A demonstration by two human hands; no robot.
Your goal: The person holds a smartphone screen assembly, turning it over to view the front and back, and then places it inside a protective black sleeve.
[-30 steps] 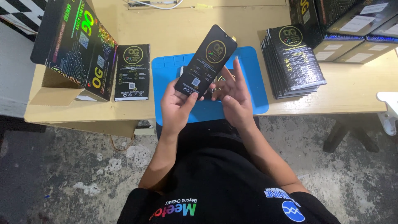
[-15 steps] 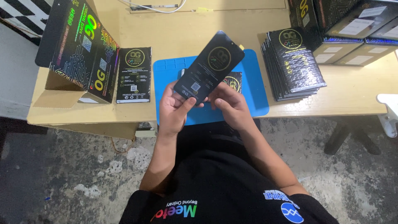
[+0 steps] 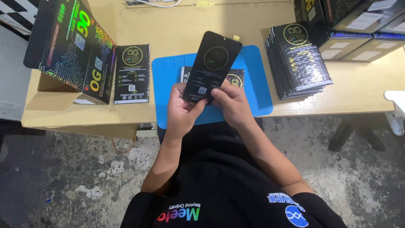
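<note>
Black and glossy, the flat phone-screen panel (image 3: 213, 67) now stands nearly upright above the blue mat (image 3: 253, 88), less tilted than half a second ago. The left hand (image 3: 182, 113) clasps its lower edge from below, while the right hand (image 3: 231, 103) pinches its bottom corner with the fingers (image 3: 217, 90), as if checking it. A black packet (image 3: 234, 77) lies beneath on the mat; a stack of packets (image 3: 299, 59) sits right, on the desk (image 3: 358, 84).

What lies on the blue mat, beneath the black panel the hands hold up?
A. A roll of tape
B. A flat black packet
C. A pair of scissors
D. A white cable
B: a flat black packet lies on the blue mat, partly hidden behind the black panel.
</note>
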